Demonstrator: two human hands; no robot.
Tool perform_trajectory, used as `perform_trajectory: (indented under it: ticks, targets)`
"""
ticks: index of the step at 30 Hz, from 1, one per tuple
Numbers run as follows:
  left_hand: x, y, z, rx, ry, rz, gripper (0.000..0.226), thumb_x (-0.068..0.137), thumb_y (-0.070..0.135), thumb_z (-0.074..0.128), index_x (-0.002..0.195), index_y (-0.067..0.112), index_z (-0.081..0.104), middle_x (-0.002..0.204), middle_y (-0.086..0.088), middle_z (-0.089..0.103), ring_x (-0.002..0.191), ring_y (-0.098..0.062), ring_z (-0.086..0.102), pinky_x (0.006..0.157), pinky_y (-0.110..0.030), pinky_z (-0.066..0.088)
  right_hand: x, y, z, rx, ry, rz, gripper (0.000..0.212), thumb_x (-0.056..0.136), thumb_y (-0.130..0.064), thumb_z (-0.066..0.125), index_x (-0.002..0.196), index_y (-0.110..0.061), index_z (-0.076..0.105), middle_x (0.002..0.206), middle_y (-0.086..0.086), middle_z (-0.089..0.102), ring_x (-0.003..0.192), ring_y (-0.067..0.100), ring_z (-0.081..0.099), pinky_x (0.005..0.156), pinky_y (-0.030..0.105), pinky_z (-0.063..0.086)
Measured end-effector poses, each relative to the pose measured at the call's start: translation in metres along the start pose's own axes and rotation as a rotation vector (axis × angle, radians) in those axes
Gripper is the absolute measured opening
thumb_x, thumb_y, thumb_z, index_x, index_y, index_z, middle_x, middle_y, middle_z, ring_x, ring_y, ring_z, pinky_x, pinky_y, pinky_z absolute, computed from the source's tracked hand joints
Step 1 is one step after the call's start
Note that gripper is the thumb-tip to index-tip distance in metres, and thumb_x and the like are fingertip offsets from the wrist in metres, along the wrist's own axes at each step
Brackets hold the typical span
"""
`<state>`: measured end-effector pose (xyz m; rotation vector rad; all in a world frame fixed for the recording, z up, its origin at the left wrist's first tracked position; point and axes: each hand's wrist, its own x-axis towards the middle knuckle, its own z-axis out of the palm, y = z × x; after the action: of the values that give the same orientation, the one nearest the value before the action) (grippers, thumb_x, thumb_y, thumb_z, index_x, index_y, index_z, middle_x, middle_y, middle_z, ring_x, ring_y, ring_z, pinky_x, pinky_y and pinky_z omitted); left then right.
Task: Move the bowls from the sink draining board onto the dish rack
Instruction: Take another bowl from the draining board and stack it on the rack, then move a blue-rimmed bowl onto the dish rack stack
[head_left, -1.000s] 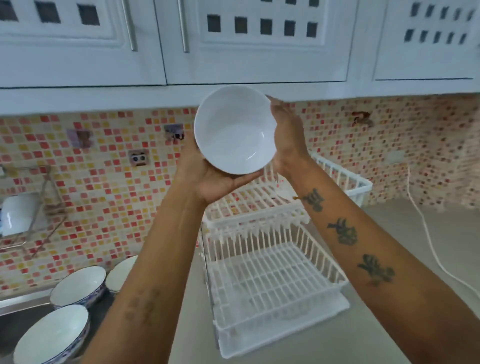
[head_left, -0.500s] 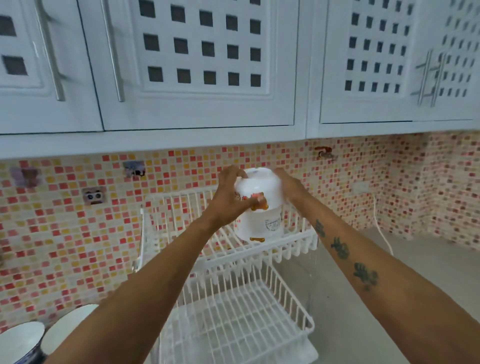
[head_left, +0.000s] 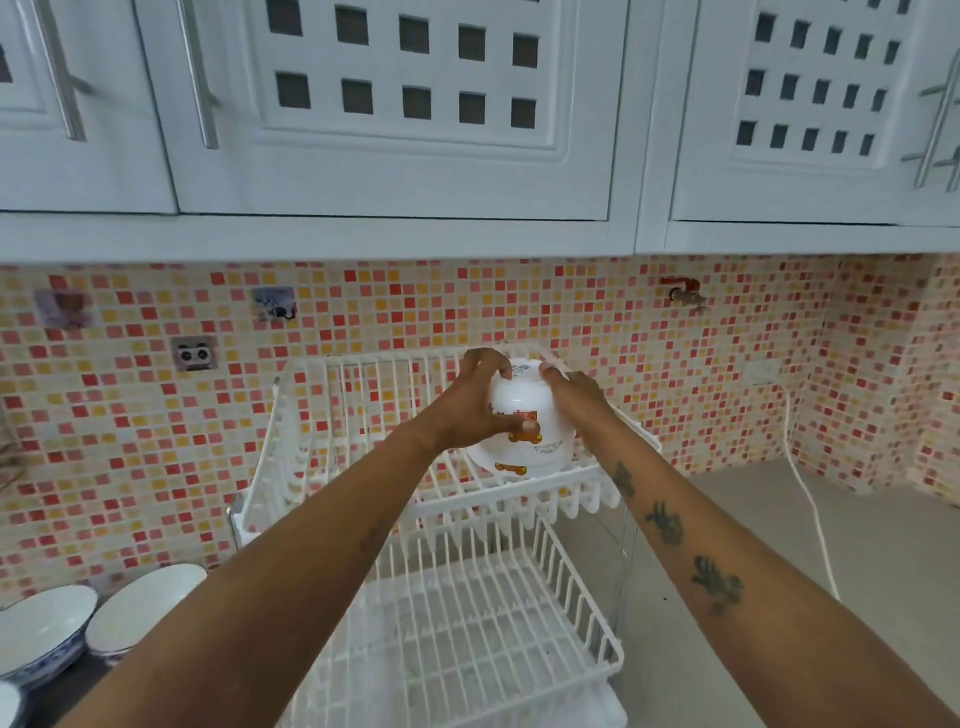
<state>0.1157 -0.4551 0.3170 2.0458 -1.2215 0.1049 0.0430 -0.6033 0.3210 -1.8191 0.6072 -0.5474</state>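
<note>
A white bowl (head_left: 524, 441) with orange markings is upside down on the upper tier of the white two-tier dish rack (head_left: 363, 415). My left hand (head_left: 467, 410) grips its left side and my right hand (head_left: 574, 397) holds its right side and base. The lower tier (head_left: 467, 639) of the rack holds nothing. At the bottom left, on the draining board, sit a white bowl (head_left: 143, 608) and a blue-patterned bowl (head_left: 41, 631); the rim of a third bowl (head_left: 8, 706) shows at the edge.
White wall cabinets (head_left: 415, 104) hang low above the rack. Mosaic tiles (head_left: 130, 415) cover the wall behind. A white cable (head_left: 810, 499) runs down over the grey counter (head_left: 831, 571) right of the rack.
The bowl was upright and raised, then got turned upside down and lowered onto the upper tier. My view has tilted up and shifted right, so fewer bowls show at the left.
</note>
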Motion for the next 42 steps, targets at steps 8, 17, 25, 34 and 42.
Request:
perform_trajectory:
  ticks: [8, 17, 25, 34, 42]
  targets:
    - [0.000, -0.007, 0.002, 0.061, -0.091, -0.066, 0.067, 0.075, 0.038, 0.080, 0.123, 0.020, 0.037, 0.135, -0.006, 0.034, 0.109, -0.026, 0.045, 0.088, -0.032, 0.049, 0.007, 0.008, 0.005, -0.143, -0.038, 0.014, 0.066, 0.097, -0.049, 0.035, 0.151, -0.012, 0.025, 0.155, 0.010, 0.034, 0.135, 0.031, 0.043, 0.108, 0.041, 0.040]
    - [-0.006, -0.004, 0.001, -0.059, -0.159, -0.134, 0.053, 0.088, 0.039, 0.066, 0.127, 0.023, 0.033, 0.144, -0.005, 0.027, 0.118, -0.029, 0.046, 0.099, -0.039, 0.050, 0.000, 0.007, 0.007, -0.288, 0.042, -0.049, 0.063, 0.098, -0.048, 0.032, 0.144, -0.005, 0.037, 0.148, 0.018, 0.042, 0.130, 0.035, 0.047, 0.099, 0.038, 0.041]
    - [-0.022, 0.022, -0.031, -0.393, 0.133, -0.290, 0.057, 0.101, 0.048, 0.032, 0.150, 0.021, 0.022, 0.158, -0.001, 0.021, 0.141, -0.026, 0.035, 0.110, -0.043, 0.038, -0.047, -0.030, 0.024, -0.052, 0.304, -0.687, 0.026, 0.097, -0.020, 0.044, 0.108, -0.006, 0.063, 0.119, 0.010, 0.055, 0.104, 0.015, 0.056, 0.075, 0.006, 0.035]
    - [-0.113, 0.018, -0.122, -0.831, 0.606, -0.259, 0.044, 0.102, 0.027, 0.031, 0.122, 0.000, 0.058, 0.105, -0.006, 0.067, 0.082, -0.008, 0.066, 0.060, -0.020, 0.054, -0.161, -0.129, 0.151, 0.446, 0.025, -0.888, 0.019, 0.088, -0.010, 0.045, 0.097, -0.012, 0.062, 0.102, 0.000, 0.061, 0.088, 0.003, 0.058, 0.078, 0.018, 0.048]
    - [-0.246, -0.079, -0.208, -0.771, 0.937, -0.488, 0.029, 0.098, 0.024, 0.037, 0.082, 0.013, 0.059, 0.080, -0.002, 0.064, 0.067, -0.013, 0.061, 0.066, -0.027, 0.047, -0.218, -0.147, 0.304, 0.596, -0.314, -0.758, 0.015, 0.088, -0.012, 0.047, 0.090, -0.015, 0.062, 0.095, 0.001, 0.060, 0.081, 0.004, 0.054, 0.077, 0.022, 0.046]
